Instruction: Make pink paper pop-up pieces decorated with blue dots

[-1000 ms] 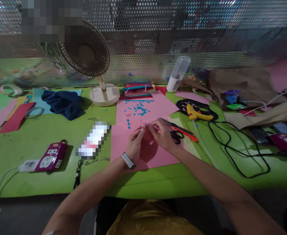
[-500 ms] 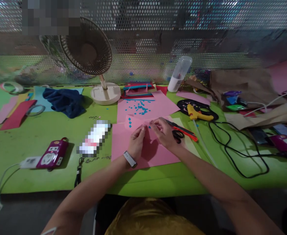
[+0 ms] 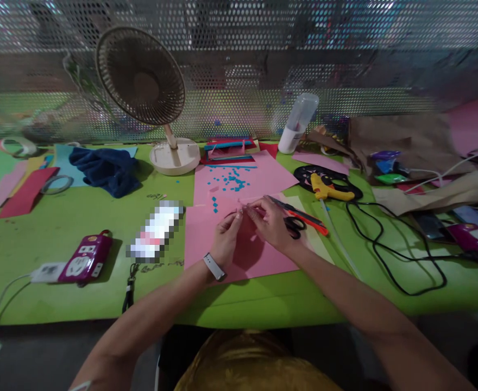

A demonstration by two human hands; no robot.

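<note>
My left hand (image 3: 226, 237), with a watch (image 3: 214, 266) on its wrist, is closed in a pinch over a large pink sheet (image 3: 204, 244). Its fingertips meet those of my right hand (image 3: 269, 220), also pinched. Between them shows a small pink piece of paper (image 3: 240, 205), partly hidden by the fingers. A short row of blue paper diamonds (image 3: 215, 205) lies left of the fingertips. Behind, many tiny blue paper squares (image 3: 234, 180) are scattered over another pink sheet (image 3: 206, 175). Black-handled scissors (image 3: 295, 225) and an orange cutter (image 3: 318, 224) lie beside my right hand.
A phone (image 3: 157, 228) and a purple power socket (image 3: 86, 258) are on the left. A fan (image 3: 174, 157) and a dark blue cloth (image 3: 108, 169) stand behind. To the right are a yellow glue gun (image 3: 331, 190), a black cable (image 3: 379, 250) and a white bottle (image 3: 298, 125).
Both hands stay nearly in place, fingertips drawn closer together. The pink paper that stretched left from the fingers now shows as a small piece at the fingertips.
</note>
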